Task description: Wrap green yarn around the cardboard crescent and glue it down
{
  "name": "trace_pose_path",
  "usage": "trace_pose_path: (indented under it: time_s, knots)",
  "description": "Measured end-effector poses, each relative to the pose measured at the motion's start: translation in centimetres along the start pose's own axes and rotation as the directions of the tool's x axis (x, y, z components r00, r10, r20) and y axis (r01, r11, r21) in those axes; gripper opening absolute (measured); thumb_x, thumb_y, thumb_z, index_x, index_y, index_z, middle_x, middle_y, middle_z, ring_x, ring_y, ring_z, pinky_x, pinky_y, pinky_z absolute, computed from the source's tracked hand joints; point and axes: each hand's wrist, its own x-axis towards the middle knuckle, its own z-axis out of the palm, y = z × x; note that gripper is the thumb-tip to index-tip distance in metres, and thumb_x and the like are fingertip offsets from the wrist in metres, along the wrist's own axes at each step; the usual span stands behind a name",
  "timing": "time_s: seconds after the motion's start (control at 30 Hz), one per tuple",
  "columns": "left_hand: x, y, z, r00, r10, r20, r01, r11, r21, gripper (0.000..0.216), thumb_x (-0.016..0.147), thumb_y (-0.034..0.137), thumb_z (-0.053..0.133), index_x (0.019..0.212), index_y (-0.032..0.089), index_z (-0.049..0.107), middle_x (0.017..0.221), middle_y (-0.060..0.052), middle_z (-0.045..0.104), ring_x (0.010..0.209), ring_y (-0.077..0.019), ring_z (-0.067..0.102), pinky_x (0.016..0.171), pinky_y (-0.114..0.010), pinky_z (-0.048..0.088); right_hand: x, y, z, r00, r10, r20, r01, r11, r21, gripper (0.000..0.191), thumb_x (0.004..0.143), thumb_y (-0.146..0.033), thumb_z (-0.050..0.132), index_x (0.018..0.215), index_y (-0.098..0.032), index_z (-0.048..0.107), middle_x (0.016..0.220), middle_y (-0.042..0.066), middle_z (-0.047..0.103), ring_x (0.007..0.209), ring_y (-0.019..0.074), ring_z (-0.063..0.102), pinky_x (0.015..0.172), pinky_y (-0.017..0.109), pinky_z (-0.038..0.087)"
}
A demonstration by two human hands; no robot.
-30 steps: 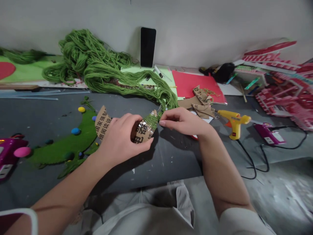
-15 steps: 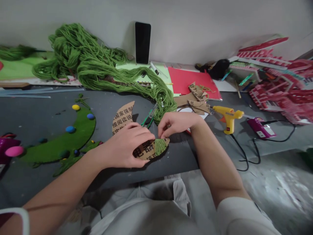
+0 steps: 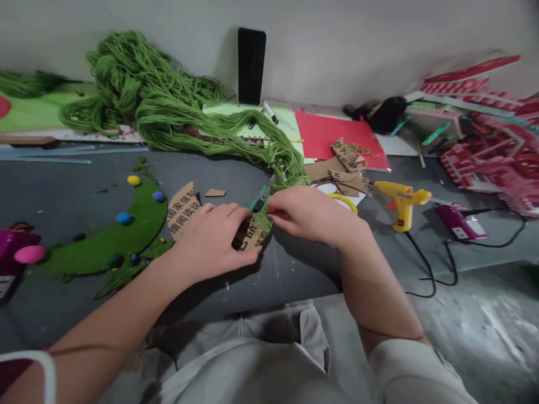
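A curved piece of printed cardboard lies under my left hand, whose fingers and thumb grip it across the middle. Green yarn is wound in a band round its right end. Beside that band my right hand is closed in a pinch on the yarn; its fingertips partly hide the strand. Just behind the hands lie a utility knife and the trailing end of a large green yarn skein. The cardboard's middle is hidden by my left hand.
To the left lies a green crescent with coloured balls. A yellow glue gun and purple power strip sit on the right. Cardboard scraps rest by red paper. A phone leans against the wall.
The cardboard has turned, its wound end tipping up and away while its left end shifted left. Both hands moved with it. A small cardboard scrap and a yellow ring have come into sight.
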Motion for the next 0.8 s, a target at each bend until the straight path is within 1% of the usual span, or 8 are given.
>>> trace_pose_path:
  time_s: [0.07, 0.17, 0.23, 0.3, 0.37, 0.5, 0.63, 0.8]
  knots:
    - [0.1, -0.1, -0.1, 0.996, -0.068, -0.054, 0.068, 0.998, -0.007, 0.045, 0.082, 0.053, 0.065, 0.111, 0.018, 0.063, 0.104, -0.009, 0.072, 0.101, -0.0315, 0.068, 0.088, -0.045, 0.043, 0.0, -0.1, 0.1, 0.999, 0.015, -0.051, -0.014, 1.0, 0.027, 0.016, 0.093, -0.02, 0.053, 0.088, -0.016, 0.067, 0.087, 0.007, 0.07, 0.073, 0.0151, 0.053, 0.065, 0.028, 0.027]
    - [0.1, -0.2, -0.3, 0.978, -0.157, -0.137, 0.154, 0.987, -0.033, 0.042, 0.083, 0.052, 0.065, 0.109, 0.02, 0.06, 0.103, -0.008, 0.072, 0.098, -0.0307, 0.067, 0.087, -0.044, 0.043, 0.0, 0.1, 0.3, 0.992, 0.033, -0.125, -0.018, 0.992, 0.122, 0.019, 0.097, -0.024, 0.05, 0.088, -0.016, 0.065, 0.083, 0.005, 0.068, 0.07, 0.0141, 0.052, 0.065, 0.027, 0.029]
    - [0.1, -0.2, -0.6, 0.966, -0.183, -0.184, 0.175, 0.983, -0.057, 0.043, 0.083, 0.052, 0.065, 0.11, 0.019, 0.058, 0.103, -0.008, 0.07, 0.096, -0.0296, 0.066, 0.087, -0.044, 0.042, -0.1, 0.6, 0.4, 0.988, 0.026, -0.152, 0.006, 0.978, 0.208, 0.021, 0.099, -0.026, 0.049, 0.089, -0.017, 0.065, 0.079, 0.003, 0.066, 0.068, 0.0131, 0.051, 0.066, 0.025, 0.03]
    - [-0.1, -0.3, -0.8, 0.963, -0.161, -0.216, 0.146, 0.986, -0.084, 0.043, 0.084, 0.051, 0.066, 0.112, 0.02, 0.056, 0.103, -0.007, 0.068, 0.095, -0.028, 0.065, 0.087, -0.043, 0.042, -0.1, 1.4, 0.4, 0.987, 0.005, -0.158, 0.043, 0.954, 0.298, 0.022, 0.1, -0.028, 0.05, 0.09, -0.016, 0.066, 0.075, 0.001, 0.063, 0.065, 0.0119, 0.049, 0.065, 0.024, 0.032]
    - [-0.2, -0.4, -0.9, 0.966, -0.108, -0.235, 0.084, 0.99, -0.112, 0.044, 0.084, 0.052, 0.067, 0.113, 0.021, 0.054, 0.104, -0.006, 0.067, 0.097, -0.0265, 0.064, 0.088, -0.041, 0.042, -0.1, 2.3, 0.3, 0.99, -0.019, -0.139, 0.073, 0.918, 0.389, 0.022, 0.1, -0.03, 0.051, 0.091, -0.016, 0.066, 0.073, -0.001, 0.063, 0.064, 0.0114, 0.049, 0.066, 0.023, 0.035]
    - [-0.5, -0.5, -0.8, 0.968, -0.04, -0.249, 0.001, 0.988, -0.154, 0.047, 0.084, 0.052, 0.068, 0.116, 0.022, 0.053, 0.109, -0.005, 0.066, 0.1, -0.0255, 0.063, 0.09, -0.04, 0.041, 0.3, 3.9, 0.3, 0.995, -0.093, -0.046, 0.104, 0.843, 0.528, 0.023, 0.098, -0.032, 0.056, 0.089, -0.015, 0.069, 0.078, 0.002, 0.07, 0.07, 0.0129, 0.059, 0.07, 0.023, 0.042]
    - [-0.4, -0.5, -0.4, 0.973, -0.016, -0.229, -0.022, 0.987, -0.162, 0.049, 0.082, 0.052, 0.07, 0.117, 0.023, 0.053, 0.106, -0.004, 0.066, 0.098, -0.024, 0.062, 0.089, -0.039, 0.04, 0.9, 4.4, 1.0, 0.985, -0.171, 0.018, 0.129, 0.802, 0.583, 0.022, 0.094, -0.029, 0.06, 0.084, -0.014, 0.072, 0.08, 0.003, 0.073, 0.076, 0.0144, 0.064, 0.075, 0.024, 0.046]
    - [-0.3, -0.4, -0.2, 0.966, -0.039, -0.254, 0.012, 0.994, -0.109, 0.045, 0.084, 0.05, 0.069, 0.115, 0.022, 0.053, 0.106, -0.004, 0.067, 0.1, -0.0247, 0.064, 0.09, -0.04, 0.038, 1.3, 4.4, 1.6, 0.982, -0.182, 0.044, 0.117, 0.779, 0.616, 0.023, 0.092, -0.03, 0.063, 0.084, -0.013, 0.076, 0.081, 0.004, 0.076, 0.076, 0.0143, 0.066, 0.076, 0.024, 0.047]
